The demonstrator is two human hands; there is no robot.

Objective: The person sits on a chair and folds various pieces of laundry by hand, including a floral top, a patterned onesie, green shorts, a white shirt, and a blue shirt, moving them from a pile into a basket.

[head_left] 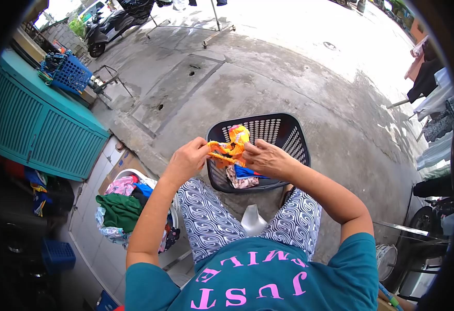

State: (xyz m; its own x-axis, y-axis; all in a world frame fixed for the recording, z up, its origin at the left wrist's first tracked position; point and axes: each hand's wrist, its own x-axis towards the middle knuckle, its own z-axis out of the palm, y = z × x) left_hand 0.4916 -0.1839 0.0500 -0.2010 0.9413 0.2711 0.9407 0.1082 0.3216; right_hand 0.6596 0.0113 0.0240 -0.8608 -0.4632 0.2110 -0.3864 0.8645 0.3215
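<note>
Between my two hands a small orange and yellow garment point(240, 136) is stretched by its gathered edge. My left hand point(189, 158) pinches its left side, and my right hand point(269, 159) grips the right side. Both are held above a black plastic laundry basket point(294, 132) on the ground in front of my knees. Inside that basket lie a folded patterned cloth point(241, 180) and a blue cloth point(247, 172). What else the basket holds is partly hidden by my hands.
On my left a white basket point(175, 212) is heaped with clothes, a green one point(118, 211) on top. A teal louvered cabinet point(45, 122) stands beyond, bearing a blue crate point(71, 72). Clothes point(436, 109) hang at right. A scooter point(110, 31) is parked on the concrete.
</note>
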